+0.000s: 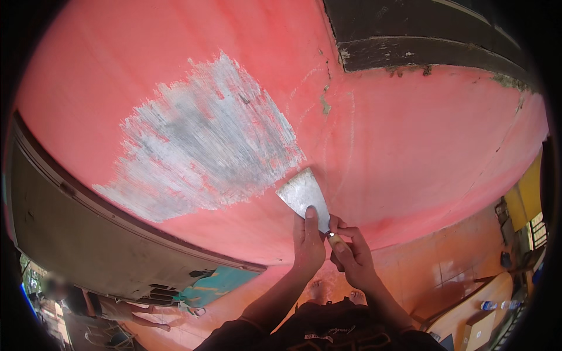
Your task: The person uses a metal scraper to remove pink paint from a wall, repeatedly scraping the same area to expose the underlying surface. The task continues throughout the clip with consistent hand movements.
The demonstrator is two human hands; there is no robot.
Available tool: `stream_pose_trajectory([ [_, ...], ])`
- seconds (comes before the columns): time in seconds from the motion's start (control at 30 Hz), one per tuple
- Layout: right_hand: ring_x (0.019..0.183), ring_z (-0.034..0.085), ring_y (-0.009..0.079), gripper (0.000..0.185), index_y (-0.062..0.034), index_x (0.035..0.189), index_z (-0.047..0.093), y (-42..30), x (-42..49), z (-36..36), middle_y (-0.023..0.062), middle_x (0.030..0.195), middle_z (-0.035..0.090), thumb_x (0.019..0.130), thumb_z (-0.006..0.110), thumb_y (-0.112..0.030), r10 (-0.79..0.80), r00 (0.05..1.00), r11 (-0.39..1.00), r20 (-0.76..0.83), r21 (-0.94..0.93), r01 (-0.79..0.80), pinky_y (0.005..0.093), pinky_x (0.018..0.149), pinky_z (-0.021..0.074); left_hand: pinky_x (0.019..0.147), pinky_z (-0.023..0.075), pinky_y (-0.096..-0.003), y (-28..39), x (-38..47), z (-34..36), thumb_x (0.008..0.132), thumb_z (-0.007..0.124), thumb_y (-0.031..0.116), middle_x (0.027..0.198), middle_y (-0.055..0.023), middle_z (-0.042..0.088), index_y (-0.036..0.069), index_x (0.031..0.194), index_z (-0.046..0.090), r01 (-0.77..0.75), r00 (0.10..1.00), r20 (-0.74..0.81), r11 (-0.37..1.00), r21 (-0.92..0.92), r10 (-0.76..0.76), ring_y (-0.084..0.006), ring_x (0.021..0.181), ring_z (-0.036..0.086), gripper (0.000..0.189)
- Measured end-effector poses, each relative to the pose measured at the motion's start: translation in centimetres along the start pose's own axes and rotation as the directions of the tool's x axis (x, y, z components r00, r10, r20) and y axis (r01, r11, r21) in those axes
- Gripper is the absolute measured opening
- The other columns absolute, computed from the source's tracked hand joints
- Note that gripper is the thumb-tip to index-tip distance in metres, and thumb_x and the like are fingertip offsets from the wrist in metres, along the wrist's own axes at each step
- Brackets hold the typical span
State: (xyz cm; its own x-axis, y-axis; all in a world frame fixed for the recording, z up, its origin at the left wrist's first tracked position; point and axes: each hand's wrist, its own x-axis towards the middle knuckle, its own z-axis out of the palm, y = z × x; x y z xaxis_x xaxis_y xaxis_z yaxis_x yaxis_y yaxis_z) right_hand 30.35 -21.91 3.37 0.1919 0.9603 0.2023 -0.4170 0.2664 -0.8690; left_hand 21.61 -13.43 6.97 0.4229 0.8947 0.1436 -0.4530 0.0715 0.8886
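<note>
A wide metal paint scraper (303, 191) with a wooden handle is held up before a pink painted wall (395, 145). My left hand (311, 243) grips the blade's lower part, its thumb pressed flat on the metal. My right hand (353, 252) is closed around the handle (340, 241). The blade's broad edge lies close to the lower right corner of a bare whitish-grey patch (210, 136), where streaks of pink remain. Whether the edge touches the wall I cannot tell. Faint curved lines and a crack (325, 101) mark the wall to the right of the patch.
A dark wooden frame (395, 52) is set into the wall at upper right. At left is a brown door (88, 219) with a broken lower part. Another person (101, 302) stands beyond it. A table (478, 302) with a box and bottles stands at lower right on the tiled floor (443, 267).
</note>
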Motion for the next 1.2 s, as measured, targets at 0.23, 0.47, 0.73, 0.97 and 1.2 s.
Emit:
stream_pose_trajectory([
  [0.23,0.055,0.035,0.002,0.021,-0.0068,0.122,0.046,-0.3,1.2,0.7,-0.0025,0.069,0.046,0.102,0.047,-0.01,0.034,0.998,0.998,-0.052,0.058,-0.031,0.0201,0.048,0.0283,0.072,0.0519,-0.0378,0.2,1.3,-0.1,0.105,0.037,0.031,0.075,-0.0091,0.054,0.006,0.108,0.039,-0.041,0.998,-0.053,0.996,0.076,0.045,-0.0222,0.071,0.06,0.026],
  [0.47,0.061,0.043,0.004,0.021,-0.004,0.122,0.045,-0.3,1.2,0.7,0.0015,0.076,0.053,0.101,0.046,-0.007,0.019,0.999,0.996,-0.047,0.088,-0.015,0.021,0.054,0.0357,0.064,0.0508,-0.0349,-0.3,1.3,0.9,0.105,0.037,0.032,0.07,-0.0087,0.053,0.005,0.107,0.039,-0.066,0.983,-0.161,0.988,0.142,0.089,-0.0209,0.065,0.058,0.027],
  [0.73,0.074,0.056,0.0072,0.024,-0.0004,0.122,0.046,1.7,1.9,-1.4,0.0075,0.081,0.063,0.099,0.05,-0.005,-0.141,0.99,0.974,0.013,-0.175,0.141,0.0233,0.064,0.0444,0.062,0.0484,-0.0341,-1.1,1.6,1.4,0.105,0.037,0.033,0.066,-0.008,0.05,0.005,0.11,0.04,-0.061,0.969,-0.233,0.995,0.084,0.079,-0.0213,0.064,0.057,0.028],
  [0.97,0.069,0.054,0.0059,0.024,-0.0011,0.121,0.046,2.1,2.1,-2.1,0.007,0.076,0.062,0.098,0.051,-0.006,-0.156,0.987,0.959,0.024,-0.236,0.157,0.023,0.061,0.0429,0.063,0.0503,-0.0319,-1.3,1.7,1.7,0.105,0.035,0.034,0.067,-0.0077,0.05,0.005,0.106,0.036,-0.093,0.97,-0.217,0.992,0.088,0.11,-0.0202,0.067,0.06,0.029],
  [1.2,0.066,0.052,0.0052,0.024,-0.0018,0.121,0.046,1.5,2.2,-2.3,0.007,0.076,0.062,0.098,0.051,-0.006,-0.102,0.994,0.974,0.038,-0.201,0.107,0.0228,0.058,0.0408,0.062,0.0495,-0.0315,-1.5,1.8,1.7,0.105,0.035,0.034,0.066,-0.0081,0.05,0.005,0.107,0.036,-0.089,0.967,-0.229,0.992,0.089,0.107,-0.0204,0.065,0.059,0.029],
])
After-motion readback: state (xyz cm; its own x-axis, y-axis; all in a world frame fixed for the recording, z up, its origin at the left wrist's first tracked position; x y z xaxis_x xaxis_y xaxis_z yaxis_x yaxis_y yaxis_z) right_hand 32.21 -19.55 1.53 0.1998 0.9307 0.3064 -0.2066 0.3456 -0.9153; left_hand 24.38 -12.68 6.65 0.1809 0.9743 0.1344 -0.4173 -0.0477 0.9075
